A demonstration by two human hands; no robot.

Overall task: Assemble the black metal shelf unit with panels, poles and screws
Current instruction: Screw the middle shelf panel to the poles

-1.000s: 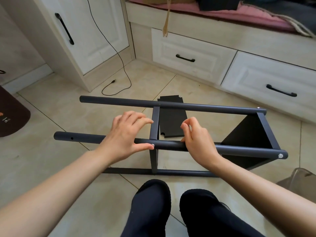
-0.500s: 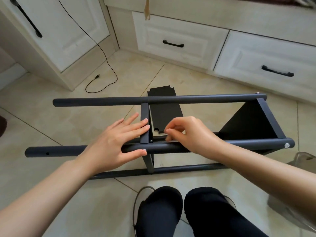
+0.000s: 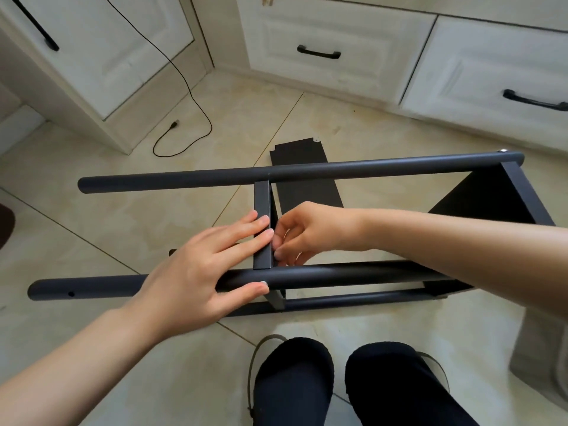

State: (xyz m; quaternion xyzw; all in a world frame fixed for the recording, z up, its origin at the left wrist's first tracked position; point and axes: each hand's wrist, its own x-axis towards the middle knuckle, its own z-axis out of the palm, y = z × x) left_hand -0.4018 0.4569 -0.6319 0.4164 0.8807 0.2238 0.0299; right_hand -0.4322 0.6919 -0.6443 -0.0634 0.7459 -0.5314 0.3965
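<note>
Black panel edge (image 3: 263, 229) between both hands (image 3: 196, 269).

I see both forearms bare to the frame edge, no sleeves, watch or rings. At 6 o'clock my feet wear black socks (image 3: 295, 379) in open slippers with thin olive-grey straps (image 3: 256, 355) and soles.

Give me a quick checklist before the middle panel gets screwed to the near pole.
1. Left hand steadies near pole: ok.
2. Middle panel edge meets near pole: ok.
3. Screw in right hand: cannot tell, fingers hide it.
4. End panel fixed to far pole, screw head visible: ok.
5. Spare panel lying on floor, not yet fitted: not ok.
</note>
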